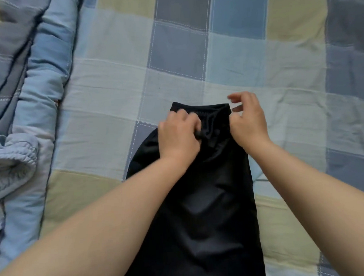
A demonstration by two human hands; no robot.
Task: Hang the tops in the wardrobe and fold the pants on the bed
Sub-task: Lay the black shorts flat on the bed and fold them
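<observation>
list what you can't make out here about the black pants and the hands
Head view only:
- Black pants: legs cut off by the bottom edge, so their length and fold state are unknown.
- Left hand: fingertips buried in the waistband fabric.
- Right hand: blurred fingers; grip on the waistband corner unclear.
- Wardrobe and tops: out of frame.

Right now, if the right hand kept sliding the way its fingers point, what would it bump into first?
Probably nothing but the checked bedsheet. The right hand is at the waistband corner of the black pants, fingers pointing up the bed, where only sheet shows.

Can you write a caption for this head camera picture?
Both hands at the waistband of black pants on a checked bed.
</observation>
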